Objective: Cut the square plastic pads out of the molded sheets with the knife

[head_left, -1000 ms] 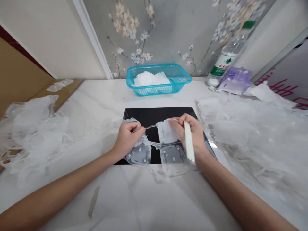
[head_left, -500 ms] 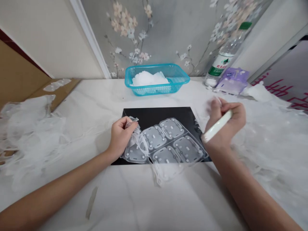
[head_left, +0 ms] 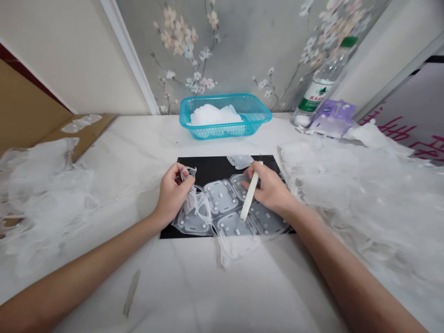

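Observation:
My left hand (head_left: 175,190) is closed in a pinch on thin translucent trimmings (head_left: 197,201) at the left end of a clear moulded sheet (head_left: 220,196). The sheet has several rounded panels with small holes and slots, and lies on a black mat (head_left: 204,167) with its lower edge hanging over the front. My right hand (head_left: 268,187) is closed around a slim tool with a pale handle (head_left: 250,196), above the upper right panels. Its dark tip shows just past the fingers. A loose translucent piece (head_left: 240,161) lies at the mat's back edge, close to the right fingertips.
A blue plastic basket (head_left: 225,129) with white pieces stands at the back. Translucent sheets are heaped at right (head_left: 364,185), and cut translucent scraps (head_left: 52,185) at left. A water bottle (head_left: 317,88) and a purple packet (head_left: 333,118) stand back right, by the wall.
My right hand has moved left and inward with the pale-handled tool, from beside the mat to over the sheet. A loose piece now shows at the mat's back edge. My left hand has barely moved.

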The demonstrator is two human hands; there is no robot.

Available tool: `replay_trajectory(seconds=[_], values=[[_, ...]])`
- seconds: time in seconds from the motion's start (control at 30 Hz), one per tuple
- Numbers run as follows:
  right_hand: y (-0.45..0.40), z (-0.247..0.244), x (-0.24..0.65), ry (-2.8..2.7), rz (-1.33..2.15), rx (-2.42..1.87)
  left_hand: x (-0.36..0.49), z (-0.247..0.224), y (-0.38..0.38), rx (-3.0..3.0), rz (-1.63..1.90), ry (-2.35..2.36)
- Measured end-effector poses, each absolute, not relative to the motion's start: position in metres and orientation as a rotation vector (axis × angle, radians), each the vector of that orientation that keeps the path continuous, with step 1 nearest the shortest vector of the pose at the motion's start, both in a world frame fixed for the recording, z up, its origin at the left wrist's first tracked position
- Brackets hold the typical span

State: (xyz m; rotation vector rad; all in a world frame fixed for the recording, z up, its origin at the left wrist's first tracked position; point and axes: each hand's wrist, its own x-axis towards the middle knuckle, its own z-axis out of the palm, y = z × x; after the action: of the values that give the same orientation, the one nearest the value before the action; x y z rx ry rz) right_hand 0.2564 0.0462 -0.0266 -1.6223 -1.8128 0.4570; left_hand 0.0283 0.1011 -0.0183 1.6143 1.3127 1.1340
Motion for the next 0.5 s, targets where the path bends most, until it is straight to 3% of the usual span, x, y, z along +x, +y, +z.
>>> replay_trajectory(seconds=[0.27,0.37,0.5], values=[[0.038,-0.006,0.254,-1.469,0.617,-1.436,0.012,0.006,0.126,2.509,0.628,1.676],[0.036,-0.002,0.251,-1.346,0.597,-1.346,0.018,0.010,0.118,2.575,0.676,1.411],[0.036,-0.002,0.250,-1.257,0.506,-1.362,0.031,0.002,0.111,2.147,0.365,0.935]])
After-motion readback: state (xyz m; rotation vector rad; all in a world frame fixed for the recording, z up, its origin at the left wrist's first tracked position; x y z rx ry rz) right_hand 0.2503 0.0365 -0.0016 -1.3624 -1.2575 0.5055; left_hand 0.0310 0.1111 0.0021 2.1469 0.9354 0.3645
